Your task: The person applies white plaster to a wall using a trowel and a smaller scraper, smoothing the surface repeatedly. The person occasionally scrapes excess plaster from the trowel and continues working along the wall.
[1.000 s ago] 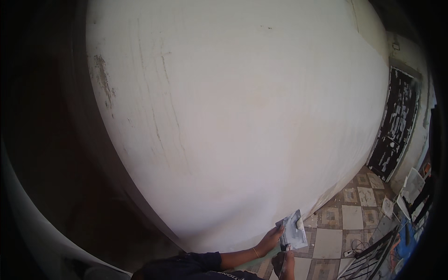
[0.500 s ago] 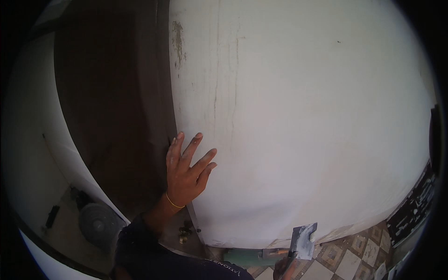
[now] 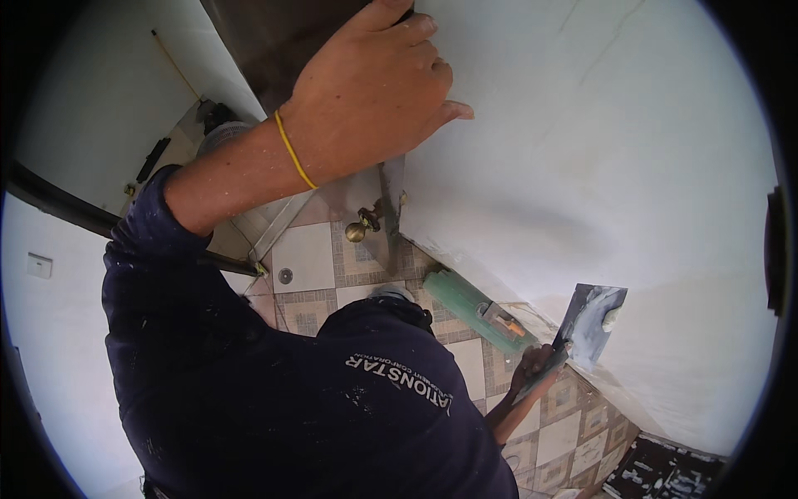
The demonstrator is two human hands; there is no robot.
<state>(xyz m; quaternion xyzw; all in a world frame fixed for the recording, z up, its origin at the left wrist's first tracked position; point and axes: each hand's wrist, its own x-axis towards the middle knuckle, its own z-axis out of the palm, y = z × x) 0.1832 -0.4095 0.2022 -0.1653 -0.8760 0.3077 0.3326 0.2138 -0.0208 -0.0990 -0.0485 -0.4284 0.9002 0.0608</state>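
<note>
My left hand (image 3: pixel 374 91) is raised beside the edge of the brown door (image 3: pixel 258 41), in front of the white wall (image 3: pixel 573 150). Its fingers are half bent, with one digit stretched toward the wall; part of it is cut off at the top. I cannot tell whether it touches the door edge. Lower right, my right hand (image 3: pixel 532 370) grips a wide putty knife (image 3: pixel 586 328), its handle partly hidden by the fingers. White putty smears the flat blade, with a lump at its right edge. The blade is close to the lower wall.
A long green board or tray (image 3: pixel 455 291) lies on the patterned tile floor (image 3: pixel 303 249) along the wall, with an orange-handled tool (image 3: pixel 503 320) on it. A brass door knob (image 3: pixel 356 232) sticks out below my left hand. A dark, white-spotted panel (image 3: pixel 665 472) lies lower right.
The view has tipped down toward the floor and my body. My left hand now appears higher and larger, its spread fingers bent. My right hand and the putty knife show more fully.
</note>
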